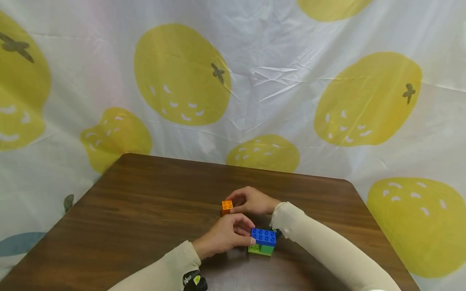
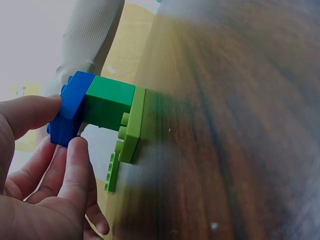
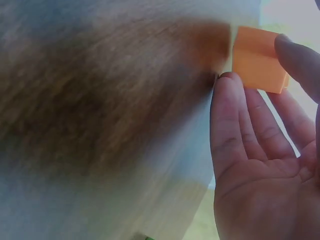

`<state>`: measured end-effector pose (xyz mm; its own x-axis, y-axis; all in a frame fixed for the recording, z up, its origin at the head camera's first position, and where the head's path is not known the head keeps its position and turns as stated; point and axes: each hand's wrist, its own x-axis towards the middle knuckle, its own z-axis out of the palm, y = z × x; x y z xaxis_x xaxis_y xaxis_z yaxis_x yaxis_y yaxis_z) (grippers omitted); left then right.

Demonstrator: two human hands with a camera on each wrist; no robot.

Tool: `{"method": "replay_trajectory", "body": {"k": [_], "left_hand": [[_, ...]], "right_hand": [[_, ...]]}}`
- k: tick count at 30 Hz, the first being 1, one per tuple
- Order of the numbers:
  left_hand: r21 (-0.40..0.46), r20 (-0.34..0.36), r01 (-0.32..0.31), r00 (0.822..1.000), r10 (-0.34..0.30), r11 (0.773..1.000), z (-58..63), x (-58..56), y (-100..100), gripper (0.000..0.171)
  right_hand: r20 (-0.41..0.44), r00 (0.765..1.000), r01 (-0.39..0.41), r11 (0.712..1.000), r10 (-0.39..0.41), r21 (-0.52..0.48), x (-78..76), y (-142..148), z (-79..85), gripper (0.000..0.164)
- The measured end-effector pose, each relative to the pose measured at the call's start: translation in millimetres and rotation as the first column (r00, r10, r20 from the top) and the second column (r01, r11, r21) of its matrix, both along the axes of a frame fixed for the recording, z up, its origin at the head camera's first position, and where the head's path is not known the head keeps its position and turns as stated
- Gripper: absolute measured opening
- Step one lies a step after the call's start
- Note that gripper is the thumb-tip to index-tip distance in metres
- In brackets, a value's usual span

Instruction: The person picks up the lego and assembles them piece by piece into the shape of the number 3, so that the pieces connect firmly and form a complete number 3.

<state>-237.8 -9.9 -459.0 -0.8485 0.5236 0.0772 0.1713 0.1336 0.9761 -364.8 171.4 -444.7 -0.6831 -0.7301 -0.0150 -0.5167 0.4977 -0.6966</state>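
Note:
My left hand point(image 1: 227, 236) pinches a blue brick point(image 1: 263, 235) by its left end, thumb on one side and fingertips on the other. The blue brick tops a green brick point(image 2: 110, 101), which stands on a light green plate point(image 2: 133, 127) low at the table. Farther away, my right hand point(image 1: 255, 201) grips a small orange brick point(image 1: 227, 207) between thumb and fingers. In the right wrist view the orange brick point(image 3: 259, 60) shows plain side faces, with the fingertips along its lower edge.
The brown wooden table point(image 1: 164, 190) carries all the bricks. Another light green studded piece point(image 2: 112, 172) shows beyond the plate in the left wrist view. My right forearm point(image 1: 327, 244) passes beside the stack. A fruit-patterned curtain point(image 1: 273, 93) hangs behind the table.

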Motion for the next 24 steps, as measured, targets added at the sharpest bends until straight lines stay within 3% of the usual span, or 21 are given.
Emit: {"method": "replay_trajectory", "body": {"k": [11, 24], "left_hand": [[-0.007, 0.006, 0.005, 1.000, -0.005, 1.000, -0.8, -2.1, 1.6, 0.030], [-0.039, -0.001, 0.018, 1.000, -0.018, 0.999, 1.3, -2.7, 0.0, 0.031]], "right_hand": [[0.026, 0.999, 0.038, 0.999, -0.037, -0.030, 1.9, 13.6, 12.2, 0.035], [-0.010, 0.998, 0.059, 0.993, -0.060, -0.105, 23.3, 24.0, 33.8, 0.037]]}}
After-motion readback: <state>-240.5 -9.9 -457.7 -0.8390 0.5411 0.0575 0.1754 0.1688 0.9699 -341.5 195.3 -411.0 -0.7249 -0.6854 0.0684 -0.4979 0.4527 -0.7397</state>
